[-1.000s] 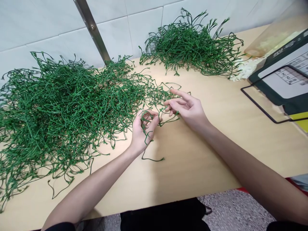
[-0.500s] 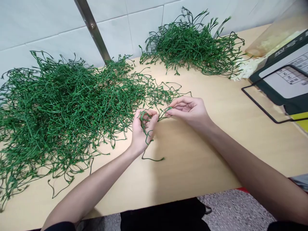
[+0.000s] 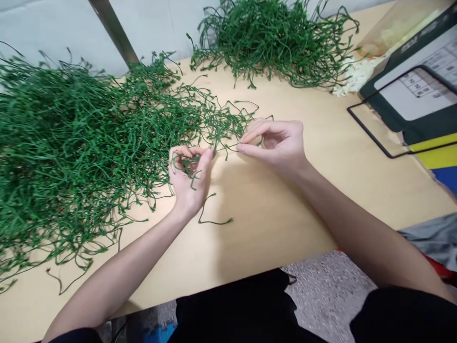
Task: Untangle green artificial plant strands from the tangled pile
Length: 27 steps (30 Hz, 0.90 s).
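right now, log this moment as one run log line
left hand: holds bunch of green stems | right hand: pinches single stem | big stem pile: left on table | small stem pile: far edge

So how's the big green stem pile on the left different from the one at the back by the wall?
The left pile is far larger and sprawls across the table, with loose stems trailing to the left hand and right hand. The back pile is smaller, more compact and lies apart from both hands. Both are tangles of the same thin green stems.
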{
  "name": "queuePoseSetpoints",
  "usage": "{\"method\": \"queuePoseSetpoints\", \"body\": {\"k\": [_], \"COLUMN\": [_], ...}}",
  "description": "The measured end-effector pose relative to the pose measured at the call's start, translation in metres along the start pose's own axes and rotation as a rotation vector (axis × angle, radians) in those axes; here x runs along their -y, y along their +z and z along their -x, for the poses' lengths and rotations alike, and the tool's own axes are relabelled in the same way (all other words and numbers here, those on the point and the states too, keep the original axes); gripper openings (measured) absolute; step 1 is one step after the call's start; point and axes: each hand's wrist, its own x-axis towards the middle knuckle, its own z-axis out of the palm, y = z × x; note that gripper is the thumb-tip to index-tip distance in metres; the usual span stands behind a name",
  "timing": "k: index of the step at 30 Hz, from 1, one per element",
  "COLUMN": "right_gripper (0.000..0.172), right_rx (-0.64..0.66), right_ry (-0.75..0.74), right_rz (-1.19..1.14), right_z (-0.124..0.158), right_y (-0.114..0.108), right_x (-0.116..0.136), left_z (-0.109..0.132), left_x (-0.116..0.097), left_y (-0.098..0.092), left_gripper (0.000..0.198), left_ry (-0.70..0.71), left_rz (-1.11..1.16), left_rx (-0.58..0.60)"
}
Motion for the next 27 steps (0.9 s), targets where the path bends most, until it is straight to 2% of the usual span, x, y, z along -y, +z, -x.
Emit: {"method": "queuePoseSetpoints", "body": {"k": [4, 8, 14, 21, 27], "right_gripper": [0.011, 0.015, 0.051, 0.038, 0.057], "right_rx": [0.203, 0.362, 0.364, 0.224, 0.381], "right_ry": [0.098, 0.189, 0.262, 0.27, 0.348], "right_rz": [-0.107, -0.134, -0.268, -0.207, -0.278], "right_z": [0.001, 0.0024, 0.0027, 0.0036, 0.0051], "right_y": [-0.0017, -0.0014, 0.0018, 0.0035, -0.0007], "right_x": [0.0, -0.004, -0.0085, -0.0002, -0.0006], "left_z": [-0.0001, -0.001, -0.0006, 0.0028, 0.0042], "left_x": [-0.0051, -0.0082, -0.0064, -0.005, -0.0088], "left_y": [-0.0002, 0.0003, -0.0004, 0.0014, 0.0056], "left_gripper": [0.037, 0.034, 0.037, 0.041, 0.041], "left_ry": [0.094, 0.1, 0.077, 0.012, 0.002], "left_rz": [-0.037, -0.03, -0.072, -0.082, -0.023], "left_rx": [-0.034, -0.008, 0.114, 0.191, 0.21]}}
